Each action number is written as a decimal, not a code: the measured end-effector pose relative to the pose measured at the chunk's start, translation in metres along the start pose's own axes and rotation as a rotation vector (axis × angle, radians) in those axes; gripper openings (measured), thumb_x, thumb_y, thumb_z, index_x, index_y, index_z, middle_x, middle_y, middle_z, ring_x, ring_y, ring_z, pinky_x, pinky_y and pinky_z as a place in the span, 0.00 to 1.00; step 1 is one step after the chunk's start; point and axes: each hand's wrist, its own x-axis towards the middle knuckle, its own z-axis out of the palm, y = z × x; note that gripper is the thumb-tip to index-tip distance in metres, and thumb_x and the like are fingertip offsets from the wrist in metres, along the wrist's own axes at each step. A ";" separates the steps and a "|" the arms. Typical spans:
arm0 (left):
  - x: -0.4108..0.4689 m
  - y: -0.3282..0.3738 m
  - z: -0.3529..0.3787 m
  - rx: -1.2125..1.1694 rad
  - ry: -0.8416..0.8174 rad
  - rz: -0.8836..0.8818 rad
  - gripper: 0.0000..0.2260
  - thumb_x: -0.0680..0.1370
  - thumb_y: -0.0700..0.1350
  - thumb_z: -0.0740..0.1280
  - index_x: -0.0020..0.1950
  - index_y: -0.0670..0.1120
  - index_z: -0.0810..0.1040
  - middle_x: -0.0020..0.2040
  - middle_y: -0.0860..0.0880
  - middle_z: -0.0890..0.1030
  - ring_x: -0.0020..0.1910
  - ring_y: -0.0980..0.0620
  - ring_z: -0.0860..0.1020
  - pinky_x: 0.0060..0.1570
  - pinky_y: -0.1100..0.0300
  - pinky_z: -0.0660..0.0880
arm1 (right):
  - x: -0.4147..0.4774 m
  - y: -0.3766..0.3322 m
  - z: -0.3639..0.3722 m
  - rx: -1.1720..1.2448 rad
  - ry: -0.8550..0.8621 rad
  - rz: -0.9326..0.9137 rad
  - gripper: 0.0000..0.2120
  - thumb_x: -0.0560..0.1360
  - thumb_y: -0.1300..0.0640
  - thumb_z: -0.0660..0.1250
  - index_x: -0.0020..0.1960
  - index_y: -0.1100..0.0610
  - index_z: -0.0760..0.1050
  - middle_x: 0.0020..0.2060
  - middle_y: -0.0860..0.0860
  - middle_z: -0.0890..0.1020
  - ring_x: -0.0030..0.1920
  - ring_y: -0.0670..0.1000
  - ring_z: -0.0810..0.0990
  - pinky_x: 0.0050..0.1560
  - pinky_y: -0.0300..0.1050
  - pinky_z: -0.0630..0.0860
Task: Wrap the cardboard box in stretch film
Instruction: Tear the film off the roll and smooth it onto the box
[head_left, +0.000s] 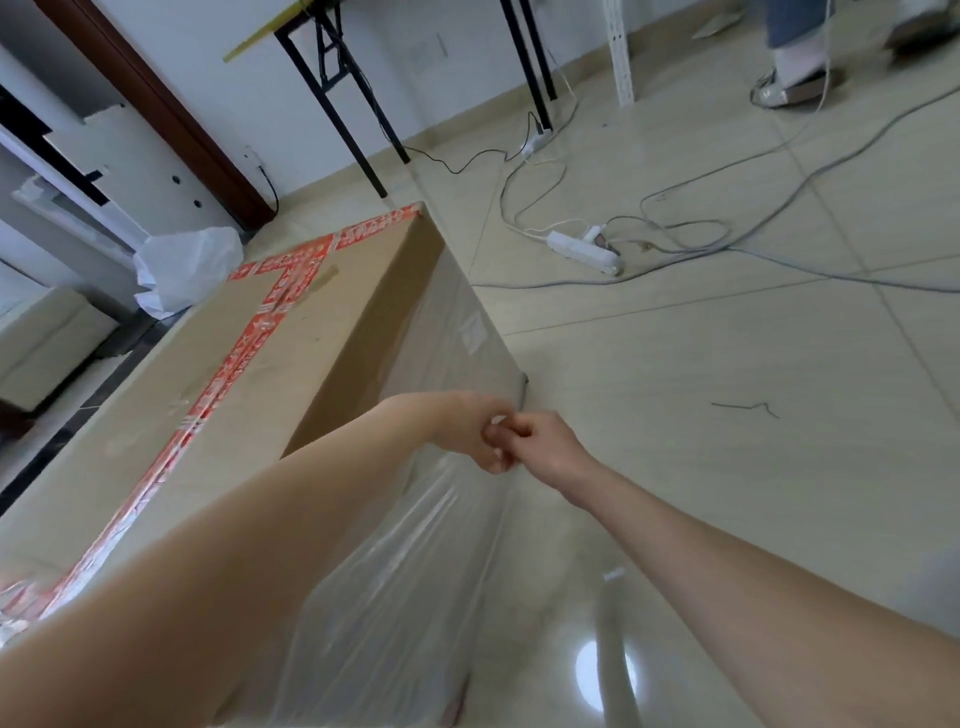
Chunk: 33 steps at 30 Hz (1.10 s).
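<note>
Both hands pinched the film (415, 571) where they met, just off the box's near right side. The left hand (467, 431) reached in from seven o'clock with its fingers curled on the film's top edge. The right hand (545, 441) came in from five o'clock, closed like a fist on the same spot and touching the left (the bit of film between the fingertips was too small to make out clearly).

The box (291, 332) stood on the tile floor (727, 493), running from the lower left corner up toward twelve o'clock. Its top was bare cardboard crossed by red tape (244, 353). Film lay flat over its right side, then hung loose and wrinkled below the hands toward six o'clock.

A pale tube (618, 654) lay on the floor at five o'clock, blurred. At two o'clock of the box sat a white power strip (582, 249) among grey cables (779, 171). Black table legs (337, 104) stood at twelve o'clock, and a white bag (187, 265) was crumpled just beside the box at ten o'clock. Someone's foot (795, 78) showed at one o'clock, well apart from the box.
</note>
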 end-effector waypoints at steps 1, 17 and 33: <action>0.002 -0.003 -0.002 0.047 0.017 0.020 0.18 0.73 0.45 0.71 0.62 0.42 0.75 0.44 0.47 0.81 0.42 0.51 0.78 0.42 0.62 0.71 | 0.003 0.003 0.000 -0.009 -0.005 -0.004 0.13 0.77 0.56 0.66 0.34 0.53 0.78 0.30 0.54 0.80 0.33 0.49 0.77 0.45 0.47 0.73; -0.012 -0.025 -0.046 0.289 0.130 0.175 0.09 0.74 0.47 0.71 0.37 0.45 0.78 0.27 0.50 0.72 0.23 0.54 0.71 0.27 0.63 0.74 | -0.010 0.010 -0.007 -0.364 0.084 0.221 0.07 0.71 0.55 0.73 0.45 0.59 0.83 0.45 0.55 0.84 0.44 0.47 0.76 0.42 0.38 0.69; -0.037 -0.055 -0.029 0.278 0.304 0.033 0.04 0.77 0.46 0.68 0.48 0.46 0.79 0.42 0.51 0.78 0.44 0.52 0.76 0.45 0.60 0.71 | 0.012 0.058 0.017 -0.027 0.036 0.194 0.06 0.75 0.58 0.70 0.48 0.60 0.80 0.43 0.57 0.81 0.38 0.47 0.74 0.24 0.25 0.64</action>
